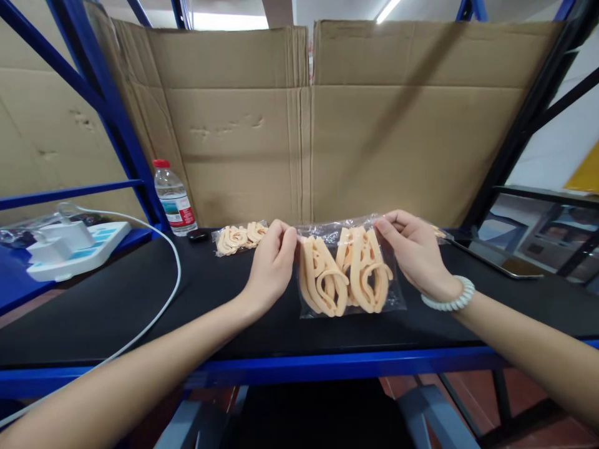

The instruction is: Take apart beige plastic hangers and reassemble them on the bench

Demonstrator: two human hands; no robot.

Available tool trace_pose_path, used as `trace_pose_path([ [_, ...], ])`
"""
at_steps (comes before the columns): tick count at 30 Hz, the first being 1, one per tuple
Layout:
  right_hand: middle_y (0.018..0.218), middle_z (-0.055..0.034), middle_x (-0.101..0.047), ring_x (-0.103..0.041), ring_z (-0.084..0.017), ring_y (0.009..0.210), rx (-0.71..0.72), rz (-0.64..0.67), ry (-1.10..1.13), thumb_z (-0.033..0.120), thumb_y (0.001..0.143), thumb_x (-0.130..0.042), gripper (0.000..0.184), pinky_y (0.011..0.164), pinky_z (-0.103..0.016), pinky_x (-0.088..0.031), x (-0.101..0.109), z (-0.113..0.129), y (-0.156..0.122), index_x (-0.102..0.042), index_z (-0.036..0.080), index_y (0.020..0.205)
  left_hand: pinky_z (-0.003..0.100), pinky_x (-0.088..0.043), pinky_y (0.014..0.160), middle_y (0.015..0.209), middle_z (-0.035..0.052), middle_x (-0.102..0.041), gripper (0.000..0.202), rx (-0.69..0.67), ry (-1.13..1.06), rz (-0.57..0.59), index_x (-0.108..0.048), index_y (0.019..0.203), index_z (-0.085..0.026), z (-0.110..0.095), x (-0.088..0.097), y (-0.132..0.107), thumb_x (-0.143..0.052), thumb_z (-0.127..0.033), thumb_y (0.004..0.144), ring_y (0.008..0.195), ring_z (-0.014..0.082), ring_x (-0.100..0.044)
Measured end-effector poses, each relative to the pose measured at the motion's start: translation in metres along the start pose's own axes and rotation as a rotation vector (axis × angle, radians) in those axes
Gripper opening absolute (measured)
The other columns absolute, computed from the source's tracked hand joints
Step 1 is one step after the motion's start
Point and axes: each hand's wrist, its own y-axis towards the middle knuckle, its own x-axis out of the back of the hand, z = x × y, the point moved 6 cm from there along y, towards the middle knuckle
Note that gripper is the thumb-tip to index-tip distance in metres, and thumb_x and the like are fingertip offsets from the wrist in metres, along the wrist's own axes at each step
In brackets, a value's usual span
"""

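Between my hands a clear plastic bag point(306, 307) is held up above the front part of the black tabletop. Inside it are several cream-coloured curved pieces point(362, 268) with cut-out openings, grouped in two bunches; their exact kind I cannot make out. My left hand point(276, 259) pinches the bag's upper left corner between thumb and fingers. At the upper right corner my right hand point(412, 249) grips the plastic the same way, a pale coiled band on its wrist. Another clear bag with similar pieces point(238, 238) lies behind my left hand. Something partly hidden lies behind my right hand.
A water bottle point(174, 199) with a red cap stands at the back left beside a small black object point(198, 235). A white power strip point(79, 249) and its cable point(176, 268) are at the left. Cardboard panels point(234, 137) close off the back. A flat dark tablet-like object point(498, 259) lies right.
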Motion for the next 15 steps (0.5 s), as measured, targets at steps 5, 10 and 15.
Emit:
trace_pose_path([
  [5,0.063,-0.0014,-0.056,-0.049,-0.011,0.052,-0.044,-0.145,-0.064,0.039,0.084,-0.058,0.022,0.048,-0.026,-0.040,0.016,-0.025,0.021,-0.057,0.019,0.075,0.021,-0.036,0.052,0.061,-0.0035,-0.044,0.023,0.073,-0.074,-0.004,-0.042,0.069,-0.019,0.025,-0.035,0.040,-0.046,-0.030,0.089,0.055,0.0094,-0.043],
  [10,0.058,-0.0010,-0.055,-0.047,-0.009,0.048,-0.103,-0.278,-0.125,0.034,0.077,-0.066,0.021,0.043,-0.023,-0.038,0.067,-0.041,0.075,-0.058,0.017,0.068,0.021,-0.040,0.059,0.062,-0.0023,-0.048,0.022,0.046,-0.106,-0.007,-0.044,0.068,-0.018,0.024,-0.089,0.110,-0.046,-0.023,0.089,0.060,0.0099,-0.047],
  [15,0.051,-0.0006,-0.052,-0.044,-0.008,0.043,-0.149,-0.285,-0.254,0.033,0.074,-0.072,0.023,0.038,-0.021,-0.035,0.133,-0.047,0.160,-0.060,0.017,0.063,0.022,-0.045,0.064,0.073,0.0000,-0.057,0.017,0.301,-0.288,0.080,-0.051,0.076,-0.017,0.018,-0.161,0.191,-0.051,-0.027,0.090,0.066,0.0104,-0.054],
])
